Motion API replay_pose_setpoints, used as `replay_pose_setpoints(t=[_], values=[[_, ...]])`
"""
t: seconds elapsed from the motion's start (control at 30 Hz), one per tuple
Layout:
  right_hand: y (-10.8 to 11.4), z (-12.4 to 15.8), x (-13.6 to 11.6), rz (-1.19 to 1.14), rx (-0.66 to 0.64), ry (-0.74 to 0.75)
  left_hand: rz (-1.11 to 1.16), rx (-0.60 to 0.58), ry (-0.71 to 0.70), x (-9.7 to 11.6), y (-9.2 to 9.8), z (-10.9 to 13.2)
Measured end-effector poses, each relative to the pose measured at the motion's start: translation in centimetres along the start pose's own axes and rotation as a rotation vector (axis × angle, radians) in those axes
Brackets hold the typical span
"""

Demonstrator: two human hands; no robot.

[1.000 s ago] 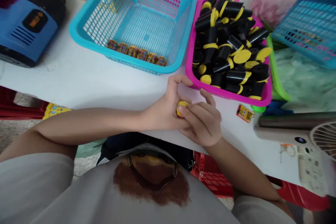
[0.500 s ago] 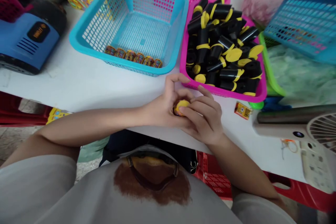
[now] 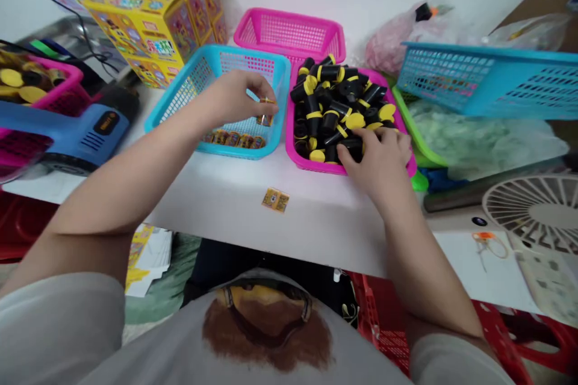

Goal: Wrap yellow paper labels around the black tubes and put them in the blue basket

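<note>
The left hand (image 3: 239, 96) pinches a printed canister (image 3: 265, 120); the right hand (image 3: 382, 155) reaches round a black canister (image 3: 351, 146), grip unclear. Both seem light, hard and smooth, best held by the sides.

A small printed cylinder (image 3: 265, 118) is held by the left hand (image 3: 241, 98) over the blue basket (image 3: 285, 87). Yellow-lidded black containers (image 3: 329, 123) in the pink basket (image 3: 311, 165) are touched by the right hand (image 3: 382, 156). A patterned label (image 3: 275, 200) is seen on the table (image 3: 217, 195).
</note>
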State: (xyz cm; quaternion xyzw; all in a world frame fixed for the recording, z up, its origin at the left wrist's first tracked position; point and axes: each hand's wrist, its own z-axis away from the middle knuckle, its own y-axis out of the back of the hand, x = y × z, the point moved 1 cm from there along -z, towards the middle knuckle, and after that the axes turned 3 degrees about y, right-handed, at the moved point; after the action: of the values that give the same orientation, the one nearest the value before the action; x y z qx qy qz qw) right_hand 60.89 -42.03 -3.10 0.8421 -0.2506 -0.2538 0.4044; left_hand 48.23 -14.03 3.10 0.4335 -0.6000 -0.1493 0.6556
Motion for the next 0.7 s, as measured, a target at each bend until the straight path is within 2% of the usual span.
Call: replay_pose_setpoints(t=[0.07, 0.17, 0.37, 0.43, 0.47, 0.53, 0.6, 0.63, 0.67, 0.7], values=[[-0.5, -0.1, 0.7, -0.044, -0.034, -0.013, -0.190, -0.038, 0.113, -1.0, -0.2, -2.3], [-1.0, 0.5, 1.0, -0.167, 0.027, 0.049, -0.351, -0.087, 0.213, -2.3, -1.3, -4.0], [-0.8, 1.7, 0.6, -0.266, 0.173, 0.101, -0.272, -0.366, 0.392, -3.7, -3.3, -4.2], [-0.6, 1.9, 0.6, -0.278, 0.225, 0.105, -0.238, -0.381, 0.398, -3.5, -3.0, -4.1], [-0.4, 1.9, 0.6, -0.285, 0.246, 0.097, -0.242, -0.341, 0.376, -3.1, -2.7, -3.8], [-0.2, 1.9, 0.8, -0.299, 0.277, 0.075, -0.259, -0.138, 0.251, -1.9, -1.7, -2.5], [-0.4, 1.8, 1.0, -0.309, 0.295, 0.065, -0.249, 0.142, 0.014, -0.4, -1.1, 0.5], [-0.5, 1.7, 1.0, -0.310, 0.298, 0.069, -0.220, 0.208, -0.126, 0.2, -1.3, 2.6], [-0.7, 1.6, 0.9, -0.307, 0.297, 0.077, -0.217, 0.201, -0.266, 0.8, -1.9, 5.1], [-0.7, 1.6, 0.6, -0.298, 0.296, 0.085, -0.225, 0.083, -0.403, 1.2, -3.0, 7.8]])
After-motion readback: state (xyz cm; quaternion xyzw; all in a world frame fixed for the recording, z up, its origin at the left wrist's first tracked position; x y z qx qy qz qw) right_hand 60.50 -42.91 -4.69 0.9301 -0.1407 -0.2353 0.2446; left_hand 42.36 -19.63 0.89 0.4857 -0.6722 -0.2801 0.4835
